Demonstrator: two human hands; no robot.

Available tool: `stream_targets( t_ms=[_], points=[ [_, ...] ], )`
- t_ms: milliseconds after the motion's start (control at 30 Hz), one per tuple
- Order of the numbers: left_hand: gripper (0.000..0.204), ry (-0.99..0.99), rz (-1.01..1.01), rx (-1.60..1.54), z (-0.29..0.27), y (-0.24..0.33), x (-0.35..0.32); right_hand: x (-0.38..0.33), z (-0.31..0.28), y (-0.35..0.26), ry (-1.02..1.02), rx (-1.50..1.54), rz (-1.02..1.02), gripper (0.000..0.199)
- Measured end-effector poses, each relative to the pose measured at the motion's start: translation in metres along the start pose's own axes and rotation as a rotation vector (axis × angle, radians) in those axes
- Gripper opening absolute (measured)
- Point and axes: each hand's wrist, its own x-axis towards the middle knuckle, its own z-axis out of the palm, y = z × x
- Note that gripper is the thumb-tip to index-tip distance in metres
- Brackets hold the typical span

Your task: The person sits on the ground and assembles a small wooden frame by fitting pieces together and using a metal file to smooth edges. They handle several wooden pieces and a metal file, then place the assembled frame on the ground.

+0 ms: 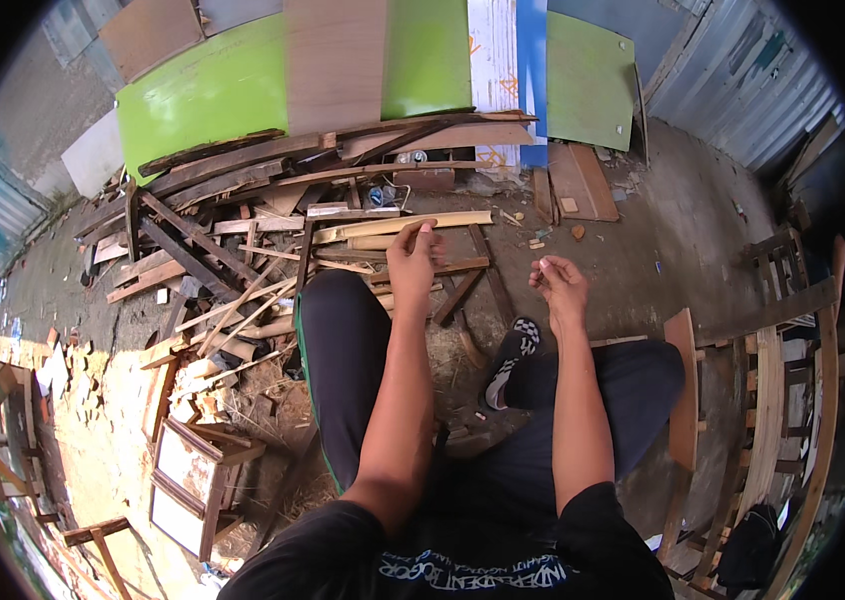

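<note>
My left hand (415,256) is raised in front of my left knee, its fingers curled inward; whatever it may hold does not show. Behind it lie pale bamboo-like strips (458,219) among the scrap wood; I cannot tell whether the hand touches them. To the right, my right hand (563,285) hovers over the concrete floor beyond my right leg. Its fingers are bent together with the tips close to the thumb, and anything between them is too small to make out. A gap separates the two hands. Below them is a checkered shoe (520,350).
Heaped scrap boards (218,245) spread ahead and left. Green panels (213,95) lean along the far side. A wooden frame with white panels (183,485) sits at lower left. Wooden slats and racks (765,420) stand on the right, beside an upright brown board (683,390).
</note>
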Motion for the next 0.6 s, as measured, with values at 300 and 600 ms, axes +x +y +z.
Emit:
stream_targets(
  t_ms=[300,600],
  points=[
    [0.026,0.017,-0.218,0.319,-0.05,-0.118,0.039,0.075,-0.044,0.126,-0.059,0.095,0.403,0.022],
    [0.025,-0.187,-0.092,1.124,-0.06,-0.226,0.093,0.121,-0.035,0.271,0.213,0.46,0.741,0.007]
  ],
)
